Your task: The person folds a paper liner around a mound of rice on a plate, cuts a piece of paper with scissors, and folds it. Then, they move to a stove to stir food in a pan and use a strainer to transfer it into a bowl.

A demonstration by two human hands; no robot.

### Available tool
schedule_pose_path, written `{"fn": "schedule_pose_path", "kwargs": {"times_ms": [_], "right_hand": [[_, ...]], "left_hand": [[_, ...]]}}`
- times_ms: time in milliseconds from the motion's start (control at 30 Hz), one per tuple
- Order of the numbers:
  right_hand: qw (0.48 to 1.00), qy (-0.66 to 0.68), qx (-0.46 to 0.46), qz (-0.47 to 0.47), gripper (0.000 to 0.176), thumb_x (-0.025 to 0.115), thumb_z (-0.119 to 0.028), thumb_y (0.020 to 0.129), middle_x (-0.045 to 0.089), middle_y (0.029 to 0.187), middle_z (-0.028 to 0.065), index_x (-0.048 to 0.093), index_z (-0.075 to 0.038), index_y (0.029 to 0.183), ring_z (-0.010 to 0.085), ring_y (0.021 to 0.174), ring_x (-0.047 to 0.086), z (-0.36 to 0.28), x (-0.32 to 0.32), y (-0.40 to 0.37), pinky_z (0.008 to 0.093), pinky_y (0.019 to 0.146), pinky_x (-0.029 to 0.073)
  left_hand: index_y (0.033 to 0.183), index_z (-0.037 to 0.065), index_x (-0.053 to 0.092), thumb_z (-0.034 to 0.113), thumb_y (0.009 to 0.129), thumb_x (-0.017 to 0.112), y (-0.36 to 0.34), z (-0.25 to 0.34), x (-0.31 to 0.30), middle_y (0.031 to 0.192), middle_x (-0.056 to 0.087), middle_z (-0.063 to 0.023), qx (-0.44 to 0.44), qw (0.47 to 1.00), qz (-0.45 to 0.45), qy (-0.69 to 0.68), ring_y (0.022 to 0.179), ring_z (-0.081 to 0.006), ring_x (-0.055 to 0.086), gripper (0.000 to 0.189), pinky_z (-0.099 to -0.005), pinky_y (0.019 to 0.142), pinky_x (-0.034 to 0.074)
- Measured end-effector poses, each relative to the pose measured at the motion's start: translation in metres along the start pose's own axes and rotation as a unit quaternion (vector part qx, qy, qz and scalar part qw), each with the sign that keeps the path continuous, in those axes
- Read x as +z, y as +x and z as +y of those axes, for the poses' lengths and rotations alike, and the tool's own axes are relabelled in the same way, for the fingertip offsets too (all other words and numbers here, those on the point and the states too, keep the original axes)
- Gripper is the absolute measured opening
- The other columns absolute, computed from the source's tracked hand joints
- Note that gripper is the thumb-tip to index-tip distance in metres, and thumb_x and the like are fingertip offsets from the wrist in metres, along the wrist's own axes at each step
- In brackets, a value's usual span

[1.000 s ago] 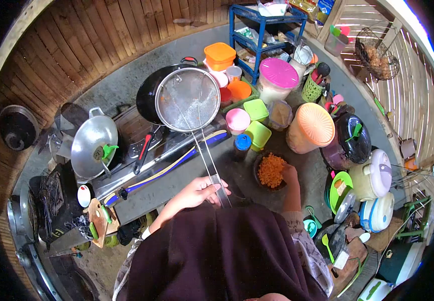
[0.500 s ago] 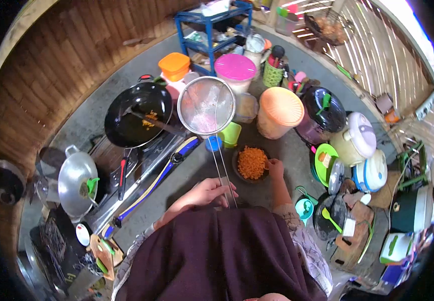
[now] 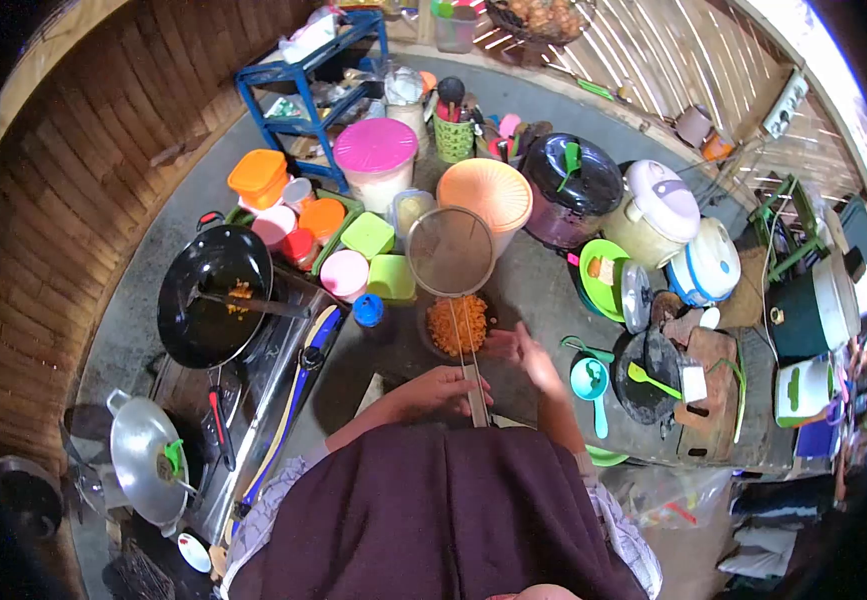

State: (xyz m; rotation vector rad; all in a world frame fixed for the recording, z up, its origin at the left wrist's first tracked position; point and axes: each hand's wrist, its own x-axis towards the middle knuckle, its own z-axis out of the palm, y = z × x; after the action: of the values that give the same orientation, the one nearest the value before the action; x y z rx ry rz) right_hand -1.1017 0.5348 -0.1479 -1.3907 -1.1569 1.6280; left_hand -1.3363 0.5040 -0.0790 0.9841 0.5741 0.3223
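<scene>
**Strainer over the bowl of orange stuff, counter packed solid**

Going left to right. At the near left there's a silver lidded pot point(image 3: 143, 455) with a green knob. Next to it is the stove point(image 3: 263, 385), with a black wok point(image 3: 215, 295) on it holding a few orange bits and a dark spatula laid across.

Farther back there's an orange tub point(image 3: 258, 175), a blue rack point(image 3: 303, 80) and a jar with a pink lid point(image 3: 375, 150). Nearer in is a cluster of small green and pink lidded tubs, with a blue-capped bottle point(image 3: 368, 312) on the near side.

Middle of the scene: the left hand point(image 3: 448, 385) is closed around the wire handle of a round mesh strainer point(image 3: 450, 252). The handle runs across the bowl of orange food point(image 3: 456, 325). The mesh end sits above the bowl's far edge, just near of the big tub with the peach lid point(image 3: 483, 190).

The right hand point(image 3: 518, 350) is right at the bowl's right rim with fingers loosely spread, not holding anything. I can't tell if it actually touches the rim.

Further right are a black pot lid point(image 3: 570, 180), a cream rice cooker point(image 3: 663, 210), a green plate point(image 3: 603, 265) and a teal scoop point(image 3: 588, 380).

Any labels here are too small to read.
</scene>
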Motion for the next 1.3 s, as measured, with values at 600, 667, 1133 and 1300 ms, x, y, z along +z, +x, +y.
{"fn": "schedule_pose_path", "kwargs": {"times_ms": [600,667,1133,1300], "right_hand": [[0.99,-0.099,-0.1,-0.011,0.025,0.043,-0.019,0.089,0.058,0.083,0.007,0.058,0.0,0.088,0.0129,0.073,0.057,0.015,0.018,-0.048,0.0282,0.061,0.047],[0.978,-0.182,-0.078,0.059,0.023,0.044,-0.021,0.089,0.055,0.075,0.0054,0.058,-0.003,0.084,0.0125,0.065,0.053,0.025,0.012,-0.045,0.0284,0.058,0.045],[0.851,-0.424,-0.137,0.277,0.016,0.063,-0.02,0.072,0.061,0.067,0.0105,0.057,-0.008,0.081,0.0287,0.06,0.06,0.099,0.012,-0.013,0.0371,0.053,0.047],[0.828,-0.442,-0.208,0.276,0.017,0.063,-0.019,0.072,0.06,0.063,0.0084,0.053,-0.008,0.08,0.0282,0.056,0.059,0.096,0.016,-0.008,0.0379,0.05,0.046]], "left_hand": [[0.107,0.003,0.054,0.008,0.084,0.049,0.059,-0.061,-0.007,0.103,0.054,-0.0055,0.163,0.945,-0.151,0.238,0.084,-0.0159,0.055,0.023,-0.0296,0.076,0.044],[0.109,0.003,0.052,0.008,0.082,0.051,0.066,-0.074,-0.026,0.108,0.051,-0.0088,0.189,0.896,-0.228,0.331,0.097,-0.0215,0.053,0.028,-0.0323,0.084,0.043],[0.134,0.01,0.02,0.011,0.085,0.047,0.048,-0.072,-0.033,0.136,0.03,-0.0048,-0.109,0.973,-0.016,-0.201,0.124,-0.0211,0.031,0.056,-0.0375,0.098,0.03],[0.134,0.012,0.021,0.013,0.088,0.042,0.053,-0.085,-0.038,0.138,0.028,-0.0039,-0.115,0.969,-0.022,-0.219,0.126,-0.0224,0.029,0.051,-0.0398,0.1,0.029]]}}
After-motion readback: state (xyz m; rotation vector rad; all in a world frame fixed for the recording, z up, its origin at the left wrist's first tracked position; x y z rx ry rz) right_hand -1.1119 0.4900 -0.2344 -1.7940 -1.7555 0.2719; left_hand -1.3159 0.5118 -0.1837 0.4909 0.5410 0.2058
